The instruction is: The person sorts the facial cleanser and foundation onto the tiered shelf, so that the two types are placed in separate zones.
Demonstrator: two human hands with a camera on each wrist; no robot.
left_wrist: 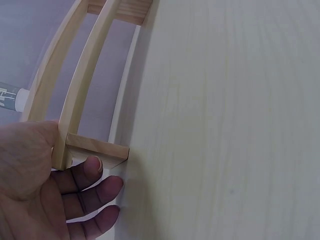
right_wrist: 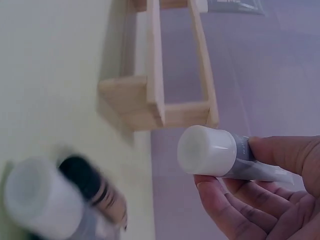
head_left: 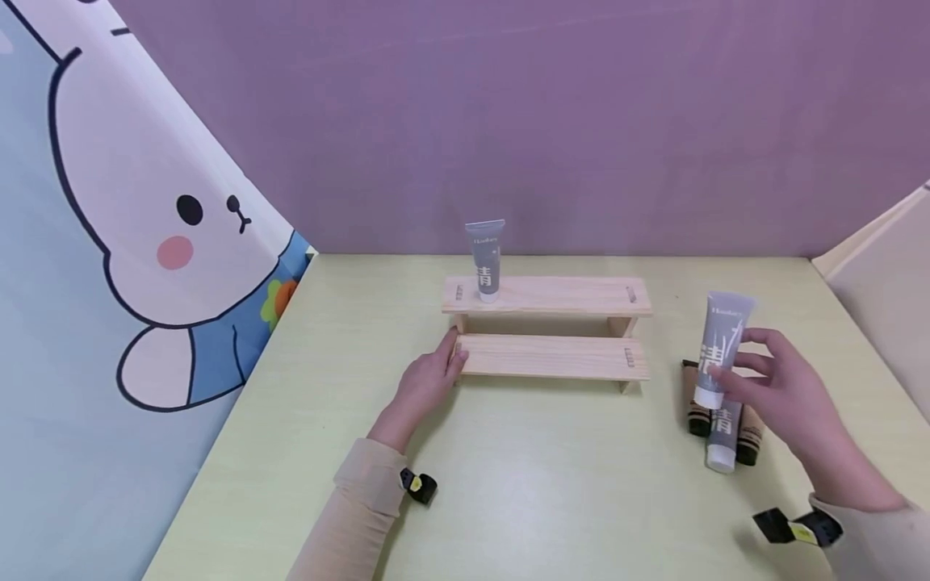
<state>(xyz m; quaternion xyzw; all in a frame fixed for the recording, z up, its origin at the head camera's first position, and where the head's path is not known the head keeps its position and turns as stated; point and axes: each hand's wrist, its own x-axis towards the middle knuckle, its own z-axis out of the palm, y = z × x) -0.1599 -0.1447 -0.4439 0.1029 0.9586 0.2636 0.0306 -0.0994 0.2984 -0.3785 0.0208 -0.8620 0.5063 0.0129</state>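
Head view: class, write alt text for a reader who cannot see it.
A person's right hand holds a grey tube cap-down above three tubes lying on a pale table. The left hand touches a two-step wooden shelf, where another grey tube stands.

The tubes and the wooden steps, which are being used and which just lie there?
In use:
- two-step pale wooden rack, touched by the left hand
- grey white-capped tube, held by the right hand
- grey tube standing on the top step

Lying about:
- grey tube and two tan black-capped tubes on the table
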